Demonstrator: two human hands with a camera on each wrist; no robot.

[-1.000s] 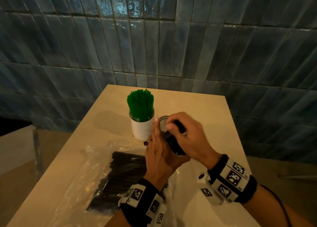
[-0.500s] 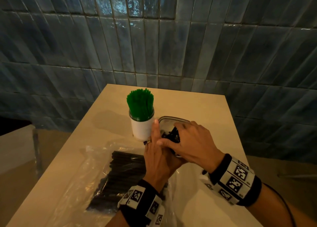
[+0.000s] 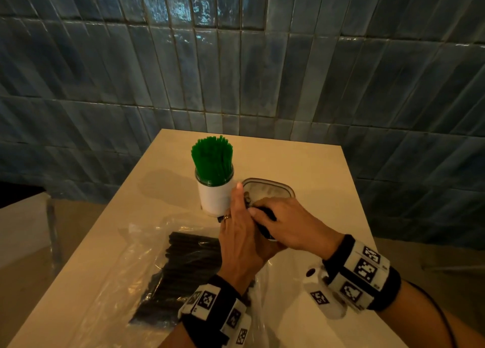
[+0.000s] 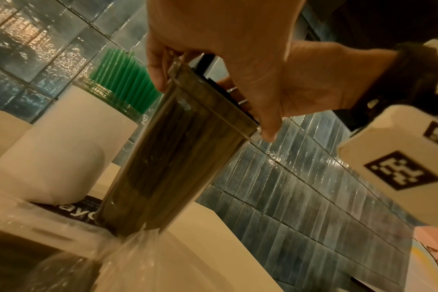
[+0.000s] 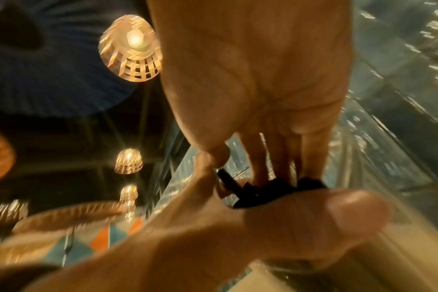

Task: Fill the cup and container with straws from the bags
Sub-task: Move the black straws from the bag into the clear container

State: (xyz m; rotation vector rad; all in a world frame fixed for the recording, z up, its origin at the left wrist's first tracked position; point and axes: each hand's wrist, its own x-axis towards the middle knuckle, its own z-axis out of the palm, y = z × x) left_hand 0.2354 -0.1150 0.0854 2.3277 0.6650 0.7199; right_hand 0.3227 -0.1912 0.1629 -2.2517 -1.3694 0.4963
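Observation:
A white cup (image 3: 214,202) packed with green straws (image 3: 212,161) stands at mid-table. Right beside it leans a clear container (image 3: 270,184), dark with black straws (image 4: 170,158) in the left wrist view. My left hand (image 3: 242,232) grips the container's near side, index finger straight along its rim and thumb wrapped around the front. My right hand (image 3: 279,223) sits on top, its fingers curled over the black straw ends (image 5: 275,191) at the container's mouth. A clear bag of black straws (image 3: 189,263) lies at the front left.
The pale table (image 3: 301,164) ends at a blue tiled wall (image 3: 262,85) behind. Loose bag plastic (image 3: 126,269) spreads over the front left. A white printed item (image 4: 70,215) lies under the cup. The table's left edge drops to the floor.
My right hand has come down with the black straw bundle, sinking it into the container. More of the container's far rim now shows. The left hand kept its hold.

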